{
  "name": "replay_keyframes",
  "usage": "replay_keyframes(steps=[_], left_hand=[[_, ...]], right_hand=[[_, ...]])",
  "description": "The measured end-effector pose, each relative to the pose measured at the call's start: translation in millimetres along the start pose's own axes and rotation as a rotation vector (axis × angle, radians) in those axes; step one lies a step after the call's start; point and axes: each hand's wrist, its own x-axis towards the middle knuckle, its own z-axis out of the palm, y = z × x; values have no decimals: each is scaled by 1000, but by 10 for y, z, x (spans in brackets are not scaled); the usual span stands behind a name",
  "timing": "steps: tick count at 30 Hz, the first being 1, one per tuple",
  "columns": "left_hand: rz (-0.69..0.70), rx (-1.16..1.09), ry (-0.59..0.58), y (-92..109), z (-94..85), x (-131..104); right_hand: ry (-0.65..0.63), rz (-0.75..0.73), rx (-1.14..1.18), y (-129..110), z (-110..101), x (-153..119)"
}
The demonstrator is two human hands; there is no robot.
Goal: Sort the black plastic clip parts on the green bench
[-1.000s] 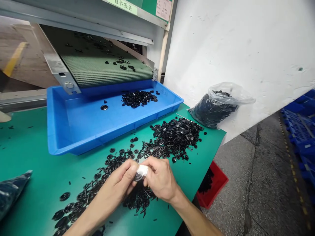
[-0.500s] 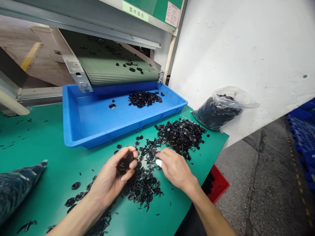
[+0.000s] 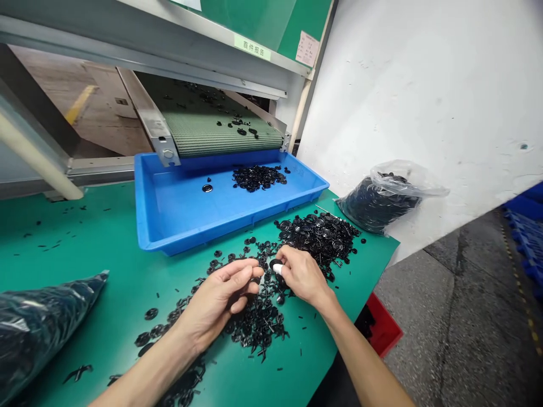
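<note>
My left hand [image 3: 224, 297] is curled above the small black plastic parts, thumb and forefinger close together. Its palm faces away from me, so whatever lies inside is hidden. With white wrapping on one digit, my right hand [image 3: 302, 276] pinches a round black disc [image 3: 275, 264] over the table. Beneath and between the hands spreads a loose heap of black plastic parts [image 3: 257, 325], some round, others thin and branched. A larger pile of black parts [image 3: 324, 234] lies just beyond my right hand.
A blue tray [image 3: 190, 233] with black parts in it stands under the end of a green conveyor belt [image 3: 229, 144]. An opened clear bag of black parts [image 3: 379, 198] leans by the white wall. Another filled bag [image 3: 46, 322] lies left. A red bin [image 3: 386, 330] sits below the table's right edge.
My left hand has turned, hiding the dark round parts that showed in its palm. My right hand now has a disc at its fingertips. The whole view has shifted slightly.
</note>
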Motion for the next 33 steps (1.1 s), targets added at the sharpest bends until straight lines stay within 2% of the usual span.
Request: replay_keyframes(steps=[4, 6, 9, 12, 15, 19, 22, 24, 26, 29, 31, 33], left_hand=[[65, 304, -3, -43, 25, -14], [130, 487, -28, -62, 33, -31], [219, 690, -85, -74, 33, -55], [262, 788, -131, -72, 31, -71], [260, 831, -129, -88, 42, -90], [203, 814, -62, -168, 77, -126], [123, 672, -67, -185, 80, -116], [107, 519, -15, -129, 50, -77], [137, 353, 62, -30, -5, -21], [193, 155, 100, 102, -85, 58], [187, 67, 87, 140, -105, 87], [177, -14, 89, 149, -93, 90]], right_hand=[[137, -37, 367, -95, 56, -129], [138, 0, 513, -192, 96, -199], [93, 36, 548, -322, 105, -297], [17, 26, 499, -365, 47, -367], [-27, 28, 522, -356, 22, -405], [40, 37, 580, -351, 146, -408], [22, 91, 651, -274, 229, -369], [-5, 108, 698, -150, 202, -322], [40, 84, 593, 5, 106, -259], [114, -16, 171, 191, -77, -125], [61, -14, -112, 240, -159, -7], [-19, 28, -290, 239, -188, 120]])
